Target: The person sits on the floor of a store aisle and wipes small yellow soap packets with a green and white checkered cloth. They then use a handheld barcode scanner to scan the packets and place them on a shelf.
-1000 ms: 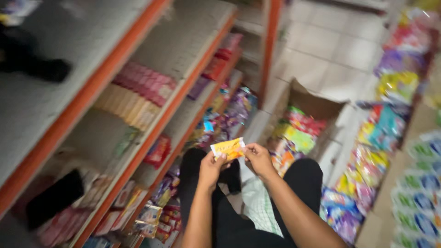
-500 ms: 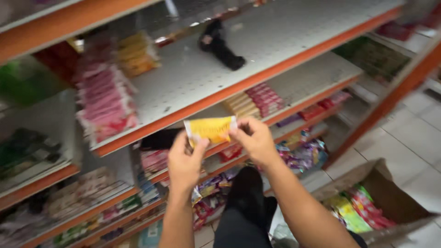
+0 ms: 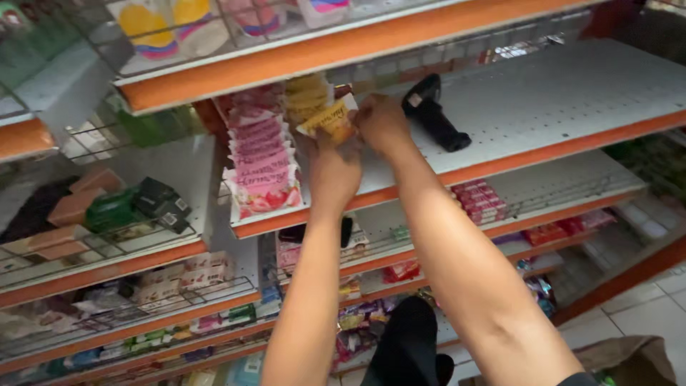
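Both hands are up at the second shelf: left hand (image 3: 334, 175) and right hand (image 3: 382, 123) each pinch one yellow packet (image 3: 330, 120) between them, left from below, right at its right end. Fingers clenched on it, neither hand free.

Largest first. Orange-edged shelving unit (image 3: 500, 161) fills the view, w/ white perforated shelf boards; most of the board to the right of the hands is bare. Below it, lower shelves (image 3: 572, 193) carry small red and pink packs and mixed sweets. Left bay has wire dividers w/ brown and green boxes (image 3: 107, 207).

Next, a row of pink packets (image 3: 261, 164) runs front to back on the shelf, just left of the hands. Behind it, a short stack of yellow packets (image 3: 306, 96) sits at the back, just beside the held one.

Black handheld scanner (image 3: 436, 114) lies on the board just right of the right hand, tilted, handle toward the shelf edge.

Key relation: held packet's long axis runs roughly left-right, slightly tilted, and it sits touching or nearly touching the front of the yellow stack; can't tell which. Stack lies up and left of it. Left hand is the nearer to that stack.
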